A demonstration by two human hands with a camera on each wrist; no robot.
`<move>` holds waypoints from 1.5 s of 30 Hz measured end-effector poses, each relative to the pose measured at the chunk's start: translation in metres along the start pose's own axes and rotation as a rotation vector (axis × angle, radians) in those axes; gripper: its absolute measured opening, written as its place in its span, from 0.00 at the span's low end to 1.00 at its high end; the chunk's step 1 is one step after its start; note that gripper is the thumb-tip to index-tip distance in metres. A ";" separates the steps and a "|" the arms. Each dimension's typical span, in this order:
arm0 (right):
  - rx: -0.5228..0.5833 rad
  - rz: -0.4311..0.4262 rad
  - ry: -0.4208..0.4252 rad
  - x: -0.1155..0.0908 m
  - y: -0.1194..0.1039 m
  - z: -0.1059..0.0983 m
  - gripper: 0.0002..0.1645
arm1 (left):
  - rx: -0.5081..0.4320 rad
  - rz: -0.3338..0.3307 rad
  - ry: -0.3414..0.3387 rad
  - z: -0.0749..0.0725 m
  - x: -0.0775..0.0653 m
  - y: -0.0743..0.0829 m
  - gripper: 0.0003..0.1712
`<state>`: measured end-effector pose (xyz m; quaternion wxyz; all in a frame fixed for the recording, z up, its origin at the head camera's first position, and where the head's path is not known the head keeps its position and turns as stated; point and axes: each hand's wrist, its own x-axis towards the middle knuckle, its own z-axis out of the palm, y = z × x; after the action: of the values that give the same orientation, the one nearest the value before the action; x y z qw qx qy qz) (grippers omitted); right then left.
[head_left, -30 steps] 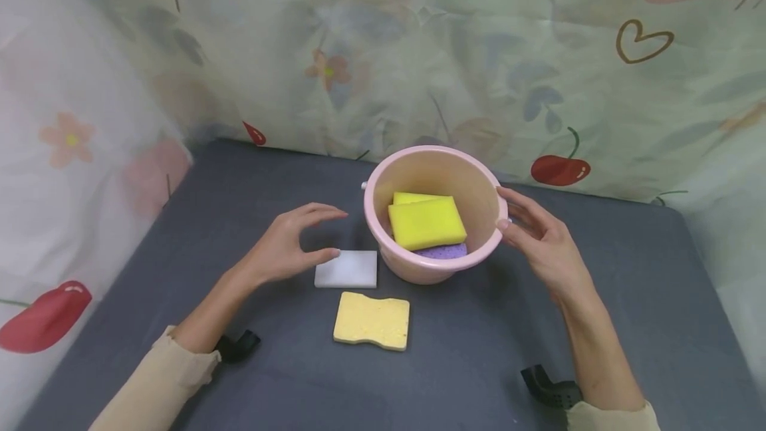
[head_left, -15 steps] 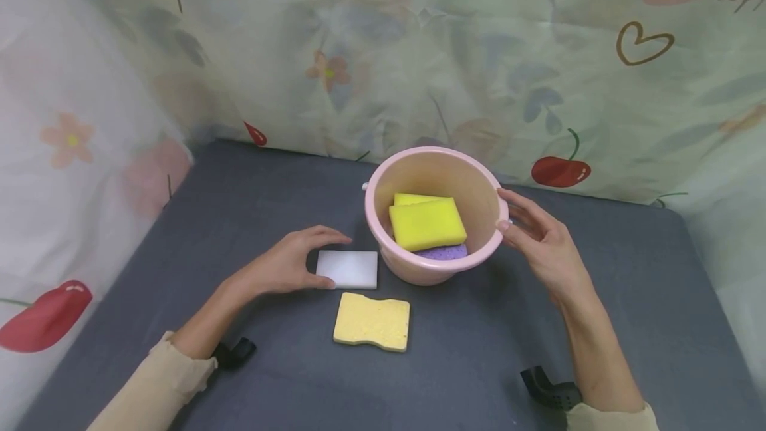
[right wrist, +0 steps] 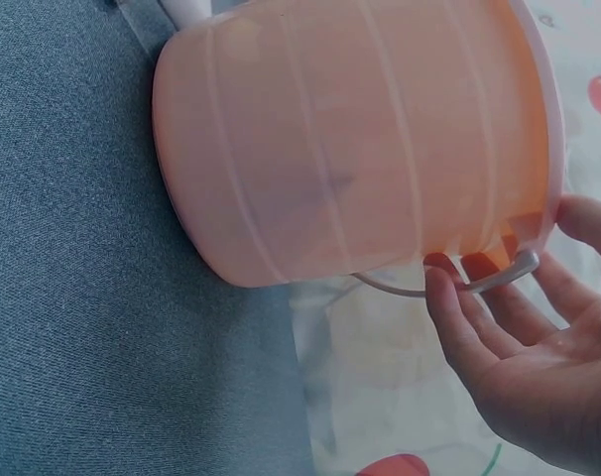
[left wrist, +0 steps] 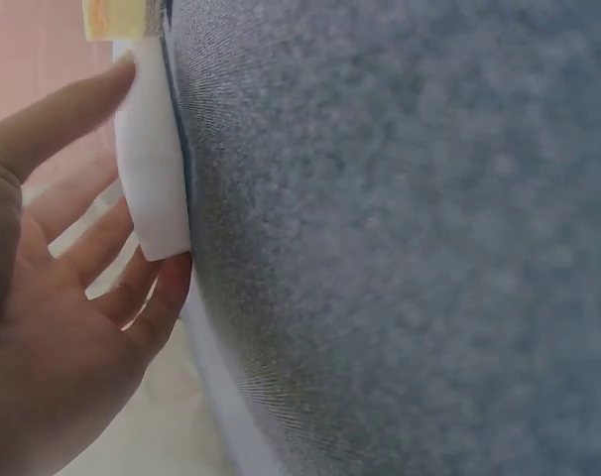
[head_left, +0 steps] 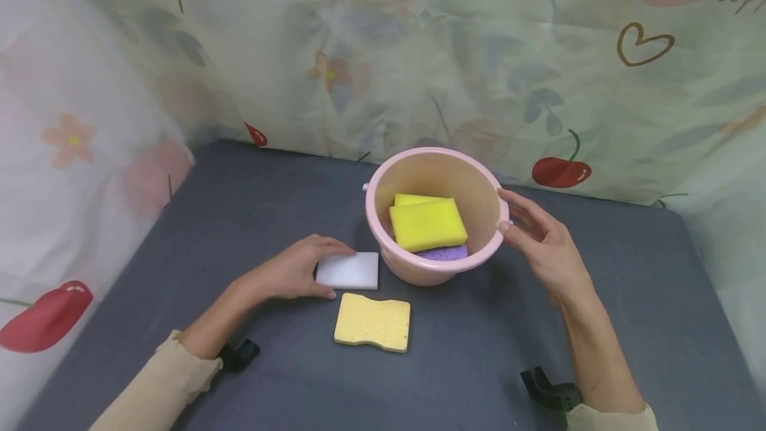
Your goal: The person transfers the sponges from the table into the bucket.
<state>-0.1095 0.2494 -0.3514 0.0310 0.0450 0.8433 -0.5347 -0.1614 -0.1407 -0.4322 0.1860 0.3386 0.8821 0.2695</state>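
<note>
My left hand (head_left: 299, 268) spans the white sponge (head_left: 356, 271), a flat block on the dark table. The fingers lie along its far edge and the thumb along its near edge; in the left wrist view, fingertips touch one end of the white sponge (left wrist: 154, 159). With my right hand (head_left: 544, 241), I hold the rim of a pink bucket (head_left: 419, 275), thumb on the near side and fingers behind. Inside the bucket lie two yellow sponges (head_left: 427, 223) and a purple sponge (head_left: 445, 253) partly beneath them. The right wrist view shows fingers by the bucket's handle (right wrist: 400, 292).
A pale yellow sponge (head_left: 372, 322) with wavy long sides lies on the table (head_left: 455, 364) just in front of the white one. Printed curtains (head_left: 383, 52) enclose the back and sides. A black strap device (head_left: 239, 354) sits at each wrist.
My left hand has come down and slightly toward me, from above and beside the white sponge to its far and near edges. My right hand stays on the bucket rim; the sponges have not moved.
</note>
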 end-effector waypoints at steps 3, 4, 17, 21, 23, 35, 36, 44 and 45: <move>0.009 -0.005 -0.005 0.000 0.001 0.000 0.36 | 0.013 0.007 -0.004 0.001 0.001 0.000 0.41; 0.011 -0.006 -0.005 0.000 0.001 0.000 0.36 | 0.014 0.008 -0.002 0.000 0.002 0.000 0.40; 0.005 -0.008 0.000 0.000 0.001 0.000 0.36 | -0.051 -0.015 0.087 -0.015 -0.004 0.000 0.30; 0.015 -0.019 -0.007 -0.001 0.001 -0.001 0.35 | -0.052 -0.028 0.131 -0.023 -0.006 -0.001 0.29; 0.022 -0.026 -0.013 -0.001 0.001 -0.001 0.35 | -0.051 -0.028 0.150 -0.028 -0.007 -0.001 0.29; 0.032 -0.027 -0.007 0.000 0.002 -0.002 0.35 | 0.021 -0.056 0.301 -0.065 -0.006 -0.002 0.30; 0.032 -0.028 -0.005 -0.001 0.002 -0.002 0.35 | 0.025 -0.055 0.319 -0.067 -0.006 -0.001 0.30; 0.044 -0.022 -0.011 0.000 0.002 -0.003 0.35 | 0.004 -0.052 0.448 -0.080 -0.005 -0.002 0.33; 0.048 -0.020 -0.013 0.000 0.002 -0.003 0.35 | -0.004 -0.047 0.459 -0.082 -0.005 -0.002 0.34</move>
<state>-0.1095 0.2527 -0.3518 0.0302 0.0340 0.8304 -0.5553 -0.2007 -0.1740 -0.3684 -0.0126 0.2472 0.9085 0.3367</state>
